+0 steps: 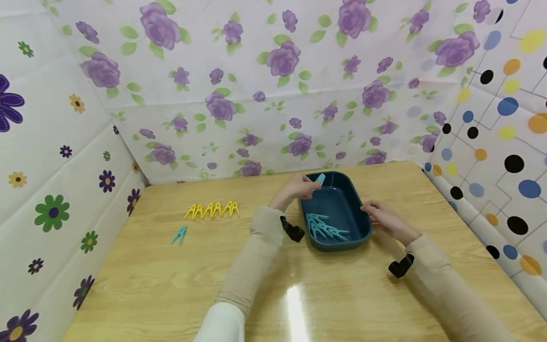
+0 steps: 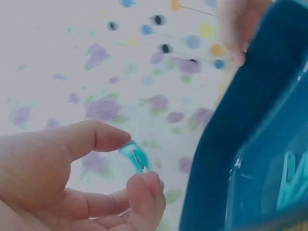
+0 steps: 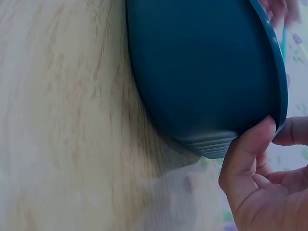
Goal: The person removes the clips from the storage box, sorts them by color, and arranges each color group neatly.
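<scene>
My left hand [image 1: 300,186] pinches a light-blue clothespin [image 1: 320,179] between thumb and fingers, over the far left part of a dark teal tray [image 1: 360,199]. In the left wrist view the clothespin [image 2: 135,156] shows end-on between thumb tip and fingertips, beside the tray's wall [image 2: 211,139]. My right hand [image 1: 386,219] grips the tray's right rim, with thumb and fingers on either side of it in the right wrist view. Several light-blue clothespins [image 1: 322,227] lie in a heap inside the tray, at its near left corner.
Several yellow clothespins [image 1: 212,209] stand in a row on the wooden table [image 1: 141,285] at the left. One light-blue clothespin [image 1: 179,234] lies just in front of them. A flowered cloth [image 1: 256,118] hangs behind the table, with patterned cloths at both sides.
</scene>
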A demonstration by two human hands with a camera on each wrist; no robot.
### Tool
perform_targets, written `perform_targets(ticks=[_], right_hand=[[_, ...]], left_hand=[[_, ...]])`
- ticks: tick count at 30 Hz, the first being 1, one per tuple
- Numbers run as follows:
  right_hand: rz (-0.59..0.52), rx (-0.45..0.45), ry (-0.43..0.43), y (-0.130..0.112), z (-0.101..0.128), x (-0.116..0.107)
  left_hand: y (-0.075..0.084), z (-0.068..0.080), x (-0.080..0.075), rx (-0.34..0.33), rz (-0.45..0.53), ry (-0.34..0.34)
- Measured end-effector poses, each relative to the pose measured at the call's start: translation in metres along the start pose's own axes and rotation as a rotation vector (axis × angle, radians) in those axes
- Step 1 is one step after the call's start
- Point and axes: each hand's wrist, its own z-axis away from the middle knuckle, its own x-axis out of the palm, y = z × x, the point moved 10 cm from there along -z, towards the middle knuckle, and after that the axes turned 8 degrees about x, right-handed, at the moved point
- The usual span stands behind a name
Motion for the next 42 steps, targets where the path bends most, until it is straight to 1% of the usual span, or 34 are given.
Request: perform_targets(ticks=[2, 5, 8, 9, 10, 14, 16, 20, 23, 25, 28, 32, 33, 37, 42], right_hand=[[0.004, -0.002, 0.009, 0.0, 0.0, -0.004], [0.013, 0.003, 0.015, 0.002, 0.0, -0.006], [0.016, 0.016, 0.019, 0.004, 0.0, -0.005], [0.018, 0.02, 0.021, 0.005, 0.0, -0.005], [0.02, 0.024, 0.022, 0.006, 0.0, -0.006], [0.023, 0.032, 0.034, 0.007, 0.003, -0.008], [0.01, 0.029, 0.033, 0.008, 0.004, -0.01], [-0.052, 0.034, 0.006, 0.01, 0.003, -0.01], [-0.084, 0.04, -0.016, 0.012, 0.002, -0.007], [-0.085, 0.042, -0.022, 0.012, 0.001, -0.004], [-0.077, 0.039, -0.022, 0.011, -0.001, -0.002], [-0.077, 0.033, -0.024, 0.008, -0.003, 0.0], [-0.08, 0.03, -0.026, 0.007, -0.004, 0.0], [-0.084, 0.027, -0.031, 0.003, -0.005, 0.003], [-0.087, 0.03, -0.036, -0.001, -0.008, 0.006]], left_hand=[[-0.008, 0.011, -0.009, 0.006, 0.049, 0.0], [-0.025, 0.029, -0.026, 0.009, 0.093, 0.03], [-0.046, 0.05, -0.049, 0.007, 0.112, 0.093], [-0.054, 0.057, -0.058, 0.003, 0.105, 0.12], [-0.062, 0.064, -0.067, 0.003, 0.093, 0.142], [-0.1, 0.091, -0.098, -0.045, 0.012, 0.236], [-0.12, 0.104, -0.111, -0.071, -0.063, 0.285], [-0.159, 0.129, -0.131, -0.126, -0.168, 0.364], [-0.18, 0.146, -0.14, -0.162, -0.221, 0.387], [-0.188, 0.156, -0.146, -0.181, -0.27, 0.398], [-0.198, 0.17, -0.157, -0.237, -0.373, 0.413], [-0.203, 0.185, -0.177, -0.321, -0.508, 0.456], [-0.203, 0.189, -0.182, -0.334, -0.532, 0.473], [-0.204, 0.2, -0.198, -0.374, -0.598, 0.514], [-0.21, 0.207, -0.205, -0.395, -0.617, 0.518]])
